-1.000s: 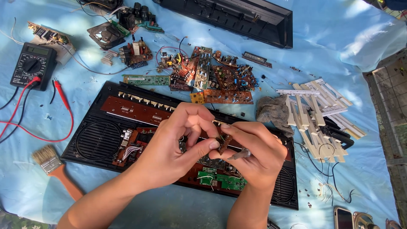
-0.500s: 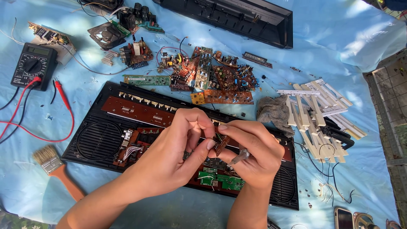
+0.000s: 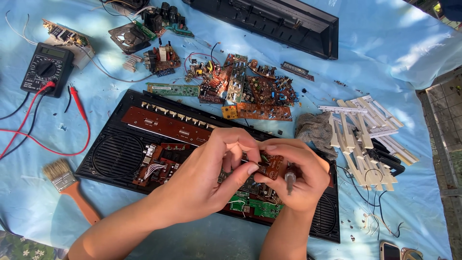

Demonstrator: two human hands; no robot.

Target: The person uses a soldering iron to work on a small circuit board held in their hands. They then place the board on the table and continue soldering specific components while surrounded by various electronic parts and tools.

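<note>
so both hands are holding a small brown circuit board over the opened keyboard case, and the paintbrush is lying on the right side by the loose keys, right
Not quite. The head view shows the paintbrush on the left side, below the multimeter, not by the loose keys. The left hand and right hand do hold the small brown circuit board over the keyboard case.
</note>
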